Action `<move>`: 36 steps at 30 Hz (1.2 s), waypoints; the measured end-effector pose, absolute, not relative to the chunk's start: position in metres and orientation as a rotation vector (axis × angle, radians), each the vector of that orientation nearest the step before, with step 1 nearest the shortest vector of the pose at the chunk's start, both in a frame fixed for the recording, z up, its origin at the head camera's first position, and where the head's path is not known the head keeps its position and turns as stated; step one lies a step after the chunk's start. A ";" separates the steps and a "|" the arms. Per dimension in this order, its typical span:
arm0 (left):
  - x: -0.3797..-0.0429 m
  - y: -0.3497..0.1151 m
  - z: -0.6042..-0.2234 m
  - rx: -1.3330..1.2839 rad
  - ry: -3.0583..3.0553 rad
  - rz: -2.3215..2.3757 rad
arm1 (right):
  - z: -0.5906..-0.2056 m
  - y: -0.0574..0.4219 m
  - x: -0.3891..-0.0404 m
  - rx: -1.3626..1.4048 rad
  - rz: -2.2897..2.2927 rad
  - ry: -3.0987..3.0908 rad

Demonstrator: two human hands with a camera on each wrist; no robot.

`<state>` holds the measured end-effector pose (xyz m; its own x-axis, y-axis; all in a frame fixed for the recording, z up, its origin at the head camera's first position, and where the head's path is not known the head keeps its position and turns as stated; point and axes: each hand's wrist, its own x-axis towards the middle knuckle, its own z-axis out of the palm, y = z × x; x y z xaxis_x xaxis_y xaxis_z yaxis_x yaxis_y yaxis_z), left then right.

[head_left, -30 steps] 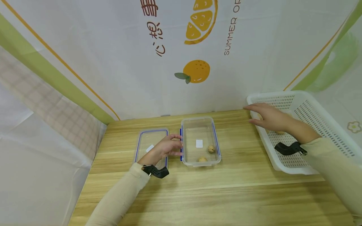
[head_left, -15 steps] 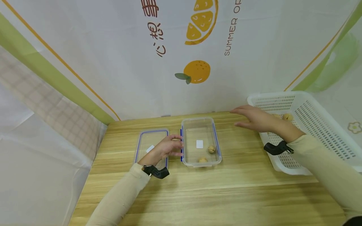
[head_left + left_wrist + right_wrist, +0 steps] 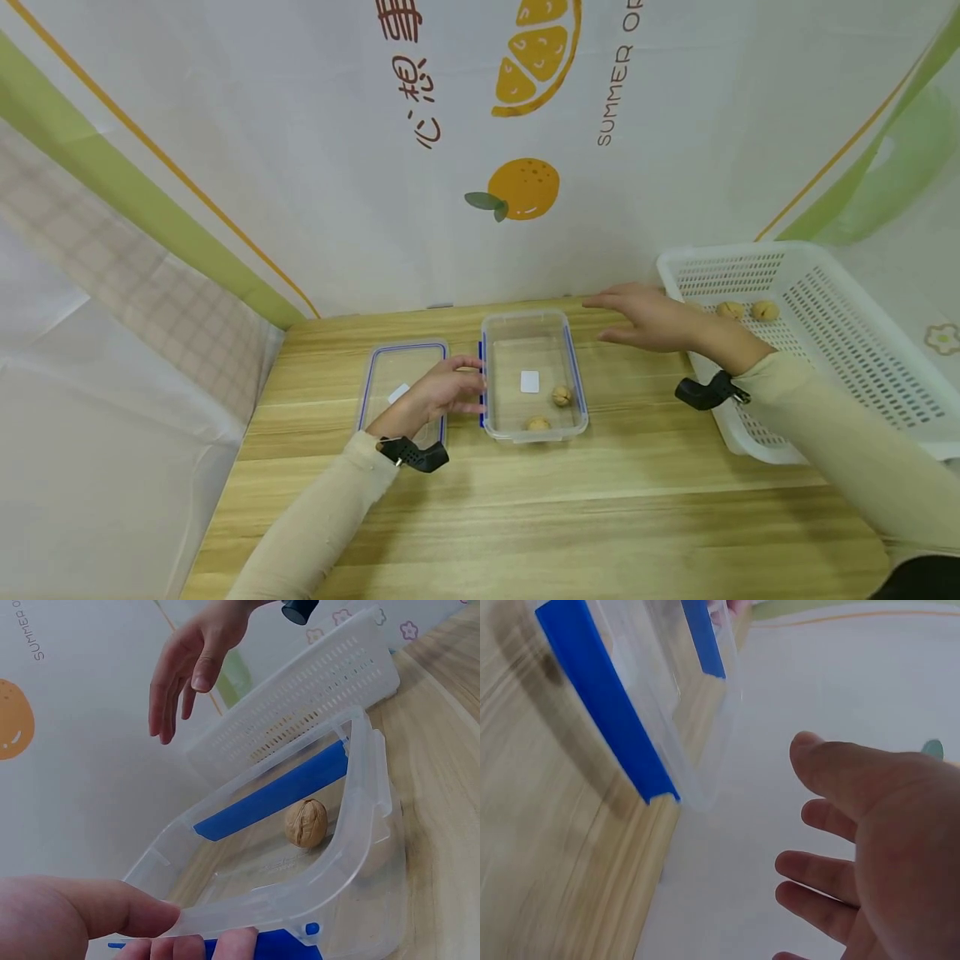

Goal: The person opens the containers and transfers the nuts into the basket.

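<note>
A clear plastic food container (image 3: 504,354) with blue side latches stands uncovered on the table. Two walnuts, one a nearer walnut (image 3: 562,396) by the right wall, lie in it. My left hand (image 3: 447,389) holds the container's left side; in the left wrist view the thumb (image 3: 142,909) lies at the rim and the fingertips at the blue latch (image 3: 277,946). My right hand (image 3: 648,318) hovers between container and basket, fingers spread and nothing in it. The right wrist view shows that hand (image 3: 885,840) with its thumb and fingers apart, beside the container.
A white perforated basket (image 3: 862,333) stands at the right, with several walnuts, including one walnut (image 3: 765,311), inside. The clear lid (image 3: 401,358) with a blue seal lies left of the container, partly under my left hand. A printed cloth (image 3: 337,208) hangs behind the table.
My right hand has moved left from over the basket toward the container, uncovering walnuts in the basket. My left hand and the container have stayed put.
</note>
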<state>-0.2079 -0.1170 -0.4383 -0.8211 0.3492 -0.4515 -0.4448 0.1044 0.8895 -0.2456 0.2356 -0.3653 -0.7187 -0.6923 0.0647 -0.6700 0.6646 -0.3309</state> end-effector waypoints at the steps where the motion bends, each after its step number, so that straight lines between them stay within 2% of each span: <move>1: -0.208 -0.117 -0.438 -0.092 1.812 1.777 | -0.366 0.233 -0.246 -1.160 -0.510 2.800; 20: -0.208 -0.117 -0.439 -0.105 1.806 1.787 | -0.380 0.180 -0.254 -1.251 -0.640 2.461; 36: -0.208 -0.116 -0.440 -0.119 1.813 1.791 | -0.399 0.142 -0.265 -1.114 -0.767 1.913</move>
<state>-0.2078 -0.1158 -0.4400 -0.8265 0.3304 -0.4557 -0.4516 0.0940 0.8872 -0.2650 0.1421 -0.3987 -0.3136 -0.8938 -0.3204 -0.4246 0.4339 -0.7947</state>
